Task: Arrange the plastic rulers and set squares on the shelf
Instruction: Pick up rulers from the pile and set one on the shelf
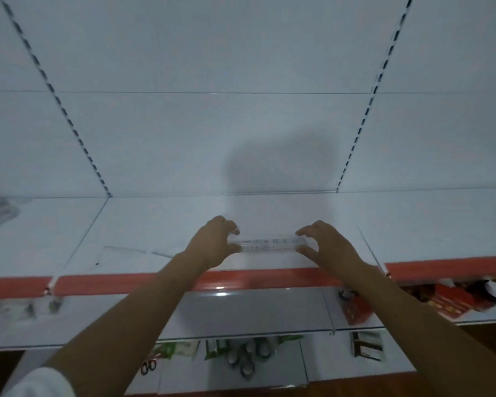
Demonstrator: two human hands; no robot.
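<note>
A clear plastic ruler lies crosswise on the white shelf, near its front edge. My left hand pinches the ruler's left end between thumb and curled fingers. My right hand pinches the right end the same way. Left of my left hand another clear plastic piece lies flat on the shelf; its shape is hard to make out.
A red price strip runs along the shelf's front edge. Clear dividers stand at the right and left of this bay. Lower shelves hold red boxes, green packets, scissors and small round items.
</note>
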